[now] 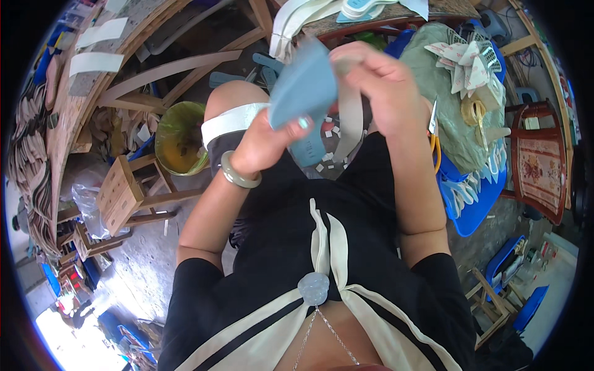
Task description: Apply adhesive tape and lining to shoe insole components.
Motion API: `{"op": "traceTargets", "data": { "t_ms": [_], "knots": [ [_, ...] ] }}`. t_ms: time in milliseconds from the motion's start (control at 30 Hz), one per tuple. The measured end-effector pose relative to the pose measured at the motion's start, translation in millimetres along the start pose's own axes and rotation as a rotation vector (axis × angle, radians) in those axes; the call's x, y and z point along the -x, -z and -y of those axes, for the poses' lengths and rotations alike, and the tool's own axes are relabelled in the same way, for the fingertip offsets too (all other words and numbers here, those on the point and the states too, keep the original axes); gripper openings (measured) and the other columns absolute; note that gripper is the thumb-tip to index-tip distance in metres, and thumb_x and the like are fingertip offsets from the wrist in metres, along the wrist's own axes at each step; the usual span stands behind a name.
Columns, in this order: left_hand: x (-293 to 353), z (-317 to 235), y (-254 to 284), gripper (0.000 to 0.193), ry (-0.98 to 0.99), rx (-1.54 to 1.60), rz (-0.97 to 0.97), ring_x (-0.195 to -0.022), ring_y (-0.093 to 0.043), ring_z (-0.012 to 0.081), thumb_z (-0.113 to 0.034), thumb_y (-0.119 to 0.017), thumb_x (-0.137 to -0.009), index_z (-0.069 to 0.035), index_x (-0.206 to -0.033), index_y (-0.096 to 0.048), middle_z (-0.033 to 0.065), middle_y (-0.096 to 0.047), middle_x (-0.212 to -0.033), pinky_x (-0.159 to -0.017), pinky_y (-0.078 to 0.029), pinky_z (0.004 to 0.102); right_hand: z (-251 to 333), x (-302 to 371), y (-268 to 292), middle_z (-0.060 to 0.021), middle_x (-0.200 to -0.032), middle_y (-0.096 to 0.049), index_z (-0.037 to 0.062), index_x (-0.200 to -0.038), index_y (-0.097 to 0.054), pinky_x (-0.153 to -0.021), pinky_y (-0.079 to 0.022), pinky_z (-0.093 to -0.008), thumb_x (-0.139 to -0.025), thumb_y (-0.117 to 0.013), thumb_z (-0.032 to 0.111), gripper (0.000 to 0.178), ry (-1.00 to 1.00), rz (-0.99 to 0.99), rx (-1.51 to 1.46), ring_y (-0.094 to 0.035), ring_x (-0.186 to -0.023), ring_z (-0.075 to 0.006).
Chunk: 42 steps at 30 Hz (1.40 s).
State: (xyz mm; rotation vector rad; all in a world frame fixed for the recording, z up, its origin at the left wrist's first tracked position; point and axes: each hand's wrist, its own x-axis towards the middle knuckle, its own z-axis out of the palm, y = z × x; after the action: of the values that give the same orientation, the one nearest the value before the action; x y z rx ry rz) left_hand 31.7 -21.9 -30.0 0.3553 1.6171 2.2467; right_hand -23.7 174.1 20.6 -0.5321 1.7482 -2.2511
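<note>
My left hand is closed on a blue insole, thumb on its face; the insole is tilted up and blurred. My right hand is at the insole's upper right edge, thumb and fingers pinched together and smeared. What they pinch is hidden. A pale strip hangs just below the right hand; I cannot tell if the fingers hold it. Between my thighs lies another blue insole, among small white square pieces. A white band lies across my left thigh.
To the right, a blue tray holds a grey-green plastic bag, stacked white pieces, a tape roll and orange-handled scissors. At left stand a lined bin, a wooden stool and a long workbench.
</note>
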Motion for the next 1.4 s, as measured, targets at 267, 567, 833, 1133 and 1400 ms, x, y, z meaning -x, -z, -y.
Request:
{"op": "traceTargets", "data": {
  "t_ms": [267,567,833,1133,1400],
  "knots": [
    [-8,8,-7,0.053,-0.043,0.495,-0.407,-0.096,-0.06,0.0247,-0.048,-0.048,-0.094,-0.003,-0.121,-0.05,0.0102,-0.06,-0.108,-0.087,-0.049,0.0379,-28,-4,-13,-0.0034,-0.09,-0.065,-0.0018,-0.106,-0.065,-0.074,-0.045,-0.0181,-0.083,-0.068,0.007,0.024,-0.079,-0.052,-0.167,-0.059,-0.079,-0.0072],
    [-10,10,-10,0.034,-0.154,0.522,-0.481,-0.091,-0.061,0.015,-0.034,-0.052,-0.095,-0.006,-0.114,-0.055,0.0049,-0.062,-0.102,-0.081,-0.05,0.0307,-40,-3,-28,-0.0056,-0.086,-0.068,-0.0025,-0.096,-0.068,-0.071,-0.047,-0.0209,-0.081,-0.071,0.01,0.02,-0.111,-0.277,-0.281,-0.061,-0.076,-0.0093],
    [-10,10,-16,0.028,-0.18,0.56,-0.44,-0.092,-0.061,0.0119,-0.029,-0.057,-0.094,-0.008,-0.111,-0.059,0.0028,-0.064,-0.104,-0.083,-0.05,0.0284,-44,3,-28,-0.007,-0.088,-0.068,-0.0024,-0.096,-0.068,-0.072,-0.048,-0.0225,-0.083,-0.069,0.008,0.017,-0.09,-0.251,-0.411,-0.062,-0.078,-0.0112],
    [-7,9,-19,0.029,-0.249,0.505,-0.42,-0.093,-0.061,0.0124,-0.03,-0.059,-0.093,-0.008,-0.111,-0.058,0.0028,-0.064,-0.104,-0.082,-0.05,0.0287,-36,8,-29,-0.0056,-0.086,-0.067,-0.0021,-0.095,-0.067,-0.072,-0.047,-0.0207,-0.083,-0.069,0.007,0.015,-0.046,-0.155,-0.473,-0.061,-0.077,-0.0087],
    [0,1,-22,0.025,-0.325,0.344,-0.413,-0.095,-0.06,0.0109,-0.026,-0.063,-0.09,-0.007,-0.107,-0.06,0.0033,-0.063,-0.105,-0.083,-0.049,0.0278,-28,12,-31,-0.0011,-0.079,-0.062,-0.0014,-0.079,-0.066,-0.065,-0.045,-0.0245,-0.077,-0.072,0.006,0.009,0.218,-0.22,0.06,-0.055,-0.076,-0.0103]
  ]
}}
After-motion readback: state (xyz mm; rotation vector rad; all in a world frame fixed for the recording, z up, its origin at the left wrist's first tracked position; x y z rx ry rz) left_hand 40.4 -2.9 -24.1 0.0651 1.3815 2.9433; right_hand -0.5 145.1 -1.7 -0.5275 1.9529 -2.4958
